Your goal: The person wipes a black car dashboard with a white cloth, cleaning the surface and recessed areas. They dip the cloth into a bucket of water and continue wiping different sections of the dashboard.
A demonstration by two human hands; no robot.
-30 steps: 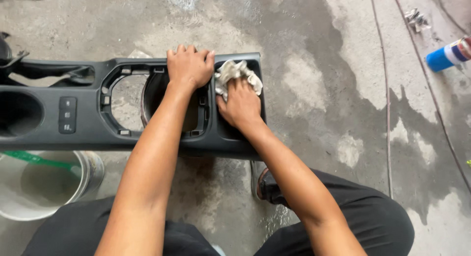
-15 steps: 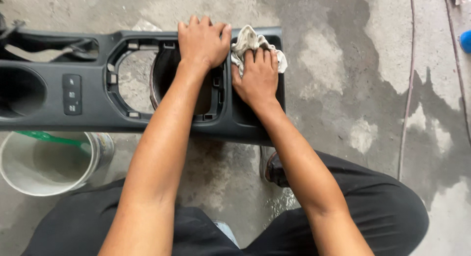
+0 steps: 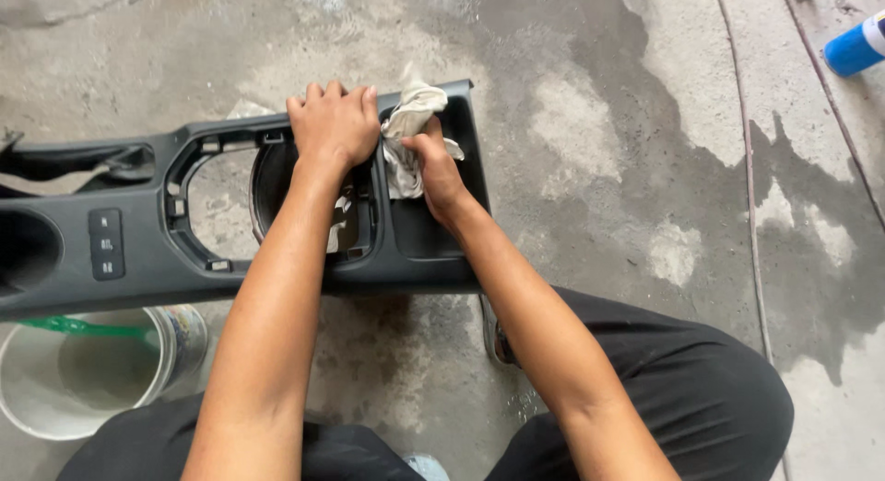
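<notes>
Nearest the camera: 2 knees in black trousers (image 3: 710, 389), person crouched on a concrete floor (image 3: 590, 121) with wet and dry patches. 1 shoe toe (image 3: 496, 338) shows between the legs. Bottom left, 1 white bucket (image 3: 180, 343) with cloudy water and a green strip across it, its rim just beside the near edge of the console.

Next out: 1 dark grey car centre console panel (image 3: 138, 278) lying flat on the floor, long side running left-right, left end cut off by the frame. It has 1 big open cutout with floor showing through, 1 round cup-holder ring, 1 button block of 3 buttons, 1 recess at the right end.

Left hand (image 3: 334, 123) lies palm down, fingers together, pressed on the far edge of the panel above the ring. Right hand (image 3: 433, 163) is bunched around 1 dirty white rag (image 3: 410, 112), pushing it into the right-end recess; rag sticks up past the far edge.

Open floor right of the panel and beyond it. Far right corner: 1 blue spray can (image 3: 857, 46), well apart.
</notes>
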